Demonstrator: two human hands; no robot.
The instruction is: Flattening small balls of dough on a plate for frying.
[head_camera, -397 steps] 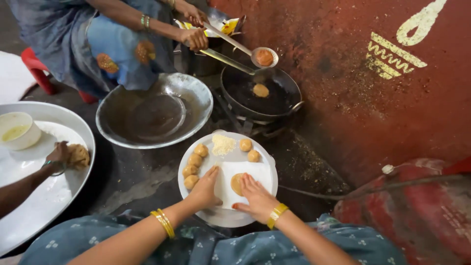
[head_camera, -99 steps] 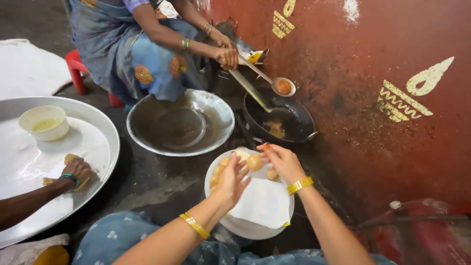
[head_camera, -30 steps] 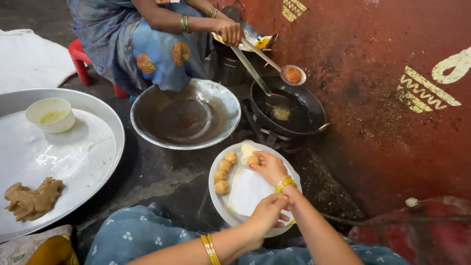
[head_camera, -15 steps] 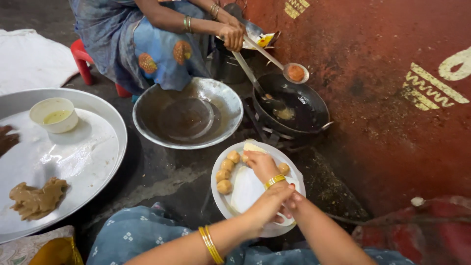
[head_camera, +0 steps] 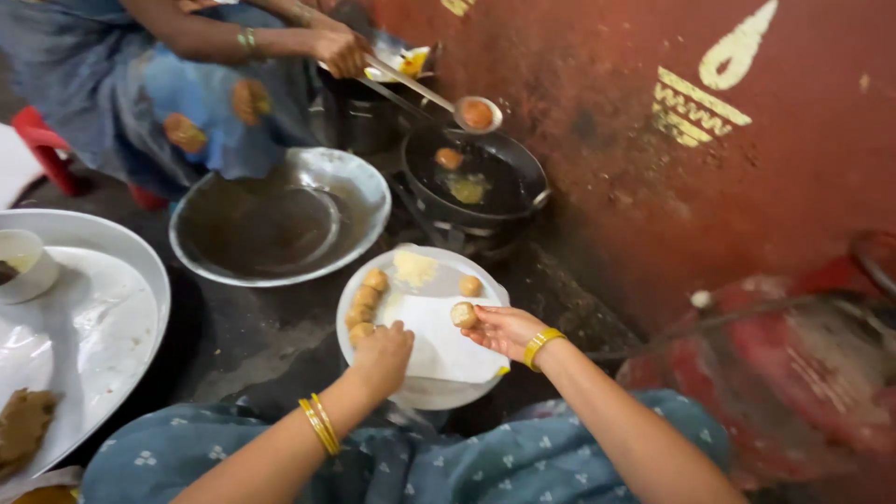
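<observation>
Golden dough ball (head_camera: pixel 463 315) sits at the fingertips of the person's right hand (head_camera: pixel 504 329), which pinches it lightly over the round steel plate (head_camera: pixel 425 397). A white sheet (head_camera: pixel 439 341) lies on that plate. The left hand (head_camera: pixel 381 355) rests on the near left edge of the sheet with its fingers curled down; I cannot tell if it holds anything. Along the left rim of the plate more small balls (head_camera: pixel 364 303) lie in a row, touching each other, and one ball (head_camera: pixel 470 286) lies alone near the far side. A pale yellow lump (head_camera: pixel 413 267) sits at the top of the plate.

Beyond the plate stands a black frying pan (head_camera: pixel 523 168) with pieces in oil. Another person's hand (head_camera: pixel 338 51) holds a long ladle (head_camera: pixel 478 113) with one fried ball over the pan. A wide steel bowl (head_camera: pixel 369 191) sits left of the pan. Far left is a big round tray (head_camera: pixel 140 266) with a small bowl (head_camera: pixel 23 269) and a brown lump (head_camera: pixel 21 425). Everything sits on the dark floor (head_camera: pixel 252 336) beside a red wall (head_camera: pixel 635 140).
</observation>
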